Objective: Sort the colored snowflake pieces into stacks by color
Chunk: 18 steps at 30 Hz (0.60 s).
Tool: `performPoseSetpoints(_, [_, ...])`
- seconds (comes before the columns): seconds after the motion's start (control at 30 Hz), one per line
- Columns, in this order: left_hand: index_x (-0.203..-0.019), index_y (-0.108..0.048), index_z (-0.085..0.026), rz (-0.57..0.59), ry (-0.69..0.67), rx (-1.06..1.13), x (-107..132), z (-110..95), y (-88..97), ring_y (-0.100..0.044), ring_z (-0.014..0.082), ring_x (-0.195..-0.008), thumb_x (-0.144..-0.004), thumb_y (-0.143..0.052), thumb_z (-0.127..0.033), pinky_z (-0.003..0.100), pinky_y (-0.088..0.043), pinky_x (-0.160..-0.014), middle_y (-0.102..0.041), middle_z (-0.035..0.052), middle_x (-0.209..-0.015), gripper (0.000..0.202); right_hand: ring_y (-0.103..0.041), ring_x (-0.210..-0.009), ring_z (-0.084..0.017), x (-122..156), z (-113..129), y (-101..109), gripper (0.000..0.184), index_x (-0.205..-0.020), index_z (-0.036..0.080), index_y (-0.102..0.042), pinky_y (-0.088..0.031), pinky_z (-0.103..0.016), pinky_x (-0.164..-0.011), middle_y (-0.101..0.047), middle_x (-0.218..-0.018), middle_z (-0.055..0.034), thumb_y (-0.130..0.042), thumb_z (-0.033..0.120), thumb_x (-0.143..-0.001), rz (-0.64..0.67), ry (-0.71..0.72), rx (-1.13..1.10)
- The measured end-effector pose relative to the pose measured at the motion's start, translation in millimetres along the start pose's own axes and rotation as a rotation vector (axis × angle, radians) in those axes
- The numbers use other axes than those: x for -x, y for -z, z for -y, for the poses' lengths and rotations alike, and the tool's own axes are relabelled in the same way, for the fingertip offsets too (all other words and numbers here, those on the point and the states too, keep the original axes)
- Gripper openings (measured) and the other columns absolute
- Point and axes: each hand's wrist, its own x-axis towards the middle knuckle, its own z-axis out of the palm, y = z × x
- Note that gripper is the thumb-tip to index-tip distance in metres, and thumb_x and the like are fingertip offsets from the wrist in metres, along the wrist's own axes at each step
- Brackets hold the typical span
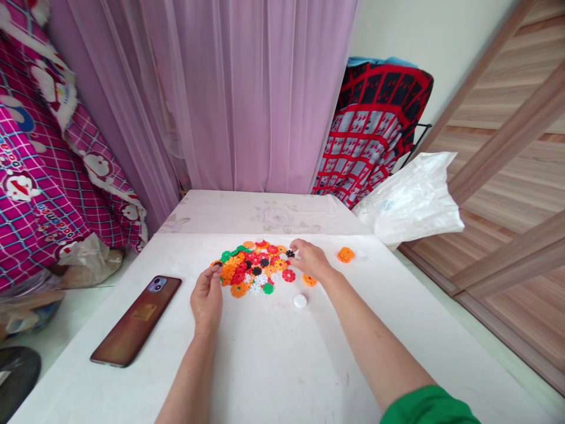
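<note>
A heap of notched plastic snowflake discs (pixel 241 271) in orange, red, green, white and black lies on the white table. At the heap's left edge, my left hand (pixel 207 297) pinches a black snowflake disc (pixel 218 264) between thumb and fingers. My right hand (pixel 312 260) reaches in from the right, its thumb and forefinger around another black snowflake disc (pixel 290 254) at the heap's edge. More black discs (pixel 264 262) show among the red and white ones. Below my right hand are an orange stack (pixel 309 280) and a white stack (pixel 300 301).
Another orange stack (pixel 346 254) stands farther right. A brown phone (pixel 139 321) lies face down on the left of the table (pixel 273 377). Beyond the right edge is a white plastic bag (pixel 410 200); a purple curtain (pixel 265 100) hangs behind.
</note>
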Motion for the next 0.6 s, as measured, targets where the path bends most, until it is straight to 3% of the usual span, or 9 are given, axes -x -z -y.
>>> performPoseSetpoints(0.13, [-0.092, -0.065, -0.019, -0.007, -0.001, -0.011, 1.1, -3.7, -1.3, -0.064, 0.0209, -0.101, -0.078, -0.055, -0.039, 0.041, -0.043, -0.1, -0.071, 0.0064, -0.098, 0.026, -0.062, -0.08, -0.015, 10.5, -41.4, 21.0, 0.018, -0.093, 0.024, -0.057, -0.041, -0.025, -0.068, -0.067, -0.093, 0.0006, -0.061, 0.027, -0.075, -0.083, -0.152, 0.029])
performPoseSetpoints(0.23, [-0.092, -0.065, -0.019, -0.015, -0.01, -0.016, 1.4, -6.1, -2.1, -0.065, 0.0207, -0.1, -0.077, -0.055, -0.039, 0.04, -0.044, -0.099, -0.072, 0.006, -0.097, 0.026, -0.062, -0.076, -0.014, 14.6, -59.6, 29.5, 0.017, -0.089, 0.025, -0.057, -0.041, -0.024, -0.065, -0.067, -0.089, 0.0021, -0.064, 0.028, -0.073, -0.078, -0.178, 0.045])
performPoseSetpoints(0.6, [-0.091, -0.065, -0.019, -0.022, 0.004, -0.003, 1.2, -9.2, -1.9, -0.065, 0.0213, -0.099, -0.076, -0.056, -0.038, 0.042, -0.044, -0.099, -0.072, 0.0063, -0.096, 0.025, -0.06, -0.079, -0.015, 10.4, -54.7, 18.3, 0.017, -0.093, 0.023, -0.059, -0.041, -0.024, -0.067, -0.067, -0.1, -0.0015, -0.061, 0.026, -0.076, -0.037, -0.106, 0.117])
